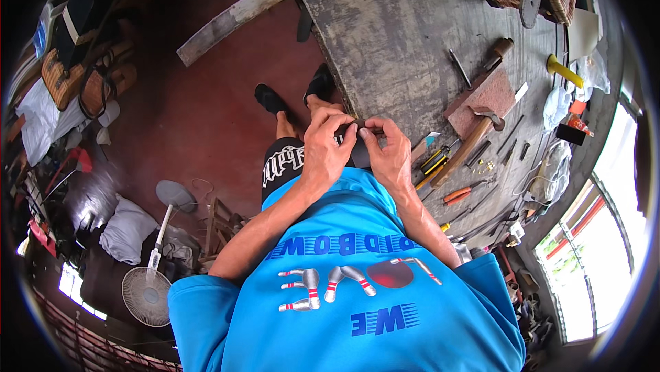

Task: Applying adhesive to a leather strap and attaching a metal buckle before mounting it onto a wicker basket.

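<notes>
L hand (328,141) & R hand (390,153): thumbs/index fingers nearly closed, pinching small dark piece (360,123) (shape unclear) betw. them, nr L edge of worn grey table (385,21). Wood-handled hammer (456,155) to R, by reddish rectangular block (469,99).

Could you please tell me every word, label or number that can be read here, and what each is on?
Blue shirt: large lettering with bowling pins, upside down here; legible, but I won't copy the wording.
Dark shorts: white ornate lettering, also not copied.
Workbench: any print on things there is too small to read.
</notes>
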Tool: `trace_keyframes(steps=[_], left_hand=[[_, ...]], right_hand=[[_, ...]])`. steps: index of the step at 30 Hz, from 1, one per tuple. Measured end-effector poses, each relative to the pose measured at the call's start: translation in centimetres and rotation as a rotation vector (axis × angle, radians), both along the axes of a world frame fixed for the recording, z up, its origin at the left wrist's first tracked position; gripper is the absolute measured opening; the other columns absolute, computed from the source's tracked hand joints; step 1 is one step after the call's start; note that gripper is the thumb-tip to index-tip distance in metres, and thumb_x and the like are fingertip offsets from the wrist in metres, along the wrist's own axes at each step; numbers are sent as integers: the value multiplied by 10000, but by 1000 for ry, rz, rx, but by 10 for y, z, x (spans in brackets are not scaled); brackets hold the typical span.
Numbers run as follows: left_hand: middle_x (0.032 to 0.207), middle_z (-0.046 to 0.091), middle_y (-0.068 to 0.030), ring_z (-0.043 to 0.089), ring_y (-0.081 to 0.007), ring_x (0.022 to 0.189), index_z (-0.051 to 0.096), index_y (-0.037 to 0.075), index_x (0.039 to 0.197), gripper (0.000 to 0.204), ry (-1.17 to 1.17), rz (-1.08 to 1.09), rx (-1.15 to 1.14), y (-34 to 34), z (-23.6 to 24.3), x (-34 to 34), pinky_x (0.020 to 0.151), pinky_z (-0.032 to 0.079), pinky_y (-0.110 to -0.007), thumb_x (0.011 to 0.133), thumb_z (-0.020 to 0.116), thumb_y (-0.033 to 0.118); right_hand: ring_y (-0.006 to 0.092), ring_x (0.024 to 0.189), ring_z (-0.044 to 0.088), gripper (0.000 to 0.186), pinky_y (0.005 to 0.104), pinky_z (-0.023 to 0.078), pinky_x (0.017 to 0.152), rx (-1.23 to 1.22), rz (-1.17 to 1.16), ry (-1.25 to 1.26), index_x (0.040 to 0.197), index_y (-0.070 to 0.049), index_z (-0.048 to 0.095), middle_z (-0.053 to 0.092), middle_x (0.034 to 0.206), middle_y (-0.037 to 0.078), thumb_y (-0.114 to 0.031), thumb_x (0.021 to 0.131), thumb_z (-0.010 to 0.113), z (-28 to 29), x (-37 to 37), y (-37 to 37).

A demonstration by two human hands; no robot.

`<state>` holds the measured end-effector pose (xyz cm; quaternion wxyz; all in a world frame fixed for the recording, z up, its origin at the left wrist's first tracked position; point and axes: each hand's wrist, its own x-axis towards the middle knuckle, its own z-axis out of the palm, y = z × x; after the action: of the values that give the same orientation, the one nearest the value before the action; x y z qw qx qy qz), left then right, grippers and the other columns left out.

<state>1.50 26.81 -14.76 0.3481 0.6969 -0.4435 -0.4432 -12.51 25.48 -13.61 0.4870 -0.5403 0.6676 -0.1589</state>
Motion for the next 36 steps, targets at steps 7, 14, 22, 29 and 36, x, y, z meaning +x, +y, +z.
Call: trace_keyframes(steps=[7, 14, 22, 29, 36], left_hand=[[926, 636, -66, 618, -248, 800, 713, 29, 907, 111, 8, -98, 94, -6, -7, 6, 867, 433, -384, 807, 746, 63], [937, 644, -111, 651, -233, 761, 726, -8, 933, 137, 5, -167, 105, -12, -13, 9, 655, 514, -330, 815, 741, 60], [954, 639, -112, 664, -177, 778, 727, -44, 954, 183, 64, -199, 243, -20, -10, 16, 683, 536, -291, 837, 741, 96], [924, 607, -97, 638, -153, 657, 723, -55, 917, 173, 127, -201, 274, -19, -22, 18, 549, 496, -297, 835, 738, 96], [923, 637, -113, 639, -155, 653, 745, -30, 887, 163, 28, -227, 224, -24, -18, 17, 563, 503, -293, 805, 749, 111]], right_hand=[[227, 777, 683, 197, 344, 546, 720, 98, -71, 47, 1025, 5, 653, 699, 904, 137, -112, 876, 706, -1, 5, -1], [226, 735, 695, 178, 336, 542, 693, 99, -202, 13, 964, 17, 685, 712, 824, 147, -118, 851, 712, -6, 9, -1], [246, 707, 704, 215, 352, 531, 661, 111, -215, 0, 925, 1, 728, 711, 763, 159, -186, 823, 704, -7, 4, -6], [178, 654, 677, 200, 340, 512, 591, 167, -242, -3, 908, 1, 738, 710, 730, 128, -170, 810, 705, -1, 3, -11], [153, 650, 662, 198, 329, 498, 566, 208, -287, -6, 903, 6, 745, 713, 734, 117, -161, 799, 723, -1, 6, -15]])
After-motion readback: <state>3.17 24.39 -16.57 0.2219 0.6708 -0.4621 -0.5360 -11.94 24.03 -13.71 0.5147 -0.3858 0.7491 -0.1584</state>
